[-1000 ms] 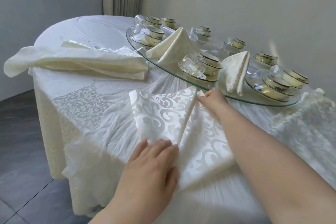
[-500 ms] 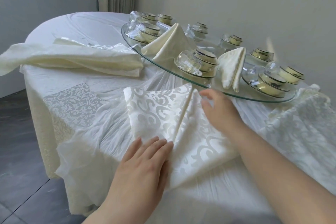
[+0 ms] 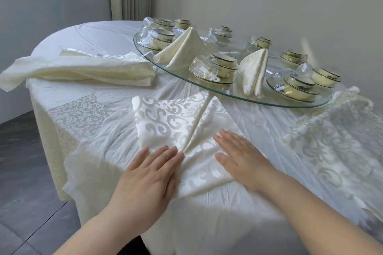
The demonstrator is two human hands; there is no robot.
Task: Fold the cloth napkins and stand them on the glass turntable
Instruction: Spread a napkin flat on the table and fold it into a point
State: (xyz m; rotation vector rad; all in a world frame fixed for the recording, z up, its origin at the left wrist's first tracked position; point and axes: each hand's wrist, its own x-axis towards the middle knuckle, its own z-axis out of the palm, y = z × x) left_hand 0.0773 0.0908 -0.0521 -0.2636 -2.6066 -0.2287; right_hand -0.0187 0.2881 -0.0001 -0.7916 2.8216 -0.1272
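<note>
White patterned napkin [image 3: 165, 122] lies flat on the tabletop [image 3: 99, 33], just short of the glass turntable [image 3: 234, 89]. Its centre crease, the long axis, runs from the person toward the turntable, two flaps spreading at the far end. Both hands lie flat, fingers straight, on its near end: left hand [image 3: 149, 176] left of the crease, right hand [image 3: 242, 157] on the right flap. Two folded napkins [image 3: 184, 49] stand on the turntable.

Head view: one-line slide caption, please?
The left hand and right hand press a half-folded patterned napkin flat; two folded napkins stand on the glass turntable.
</note>
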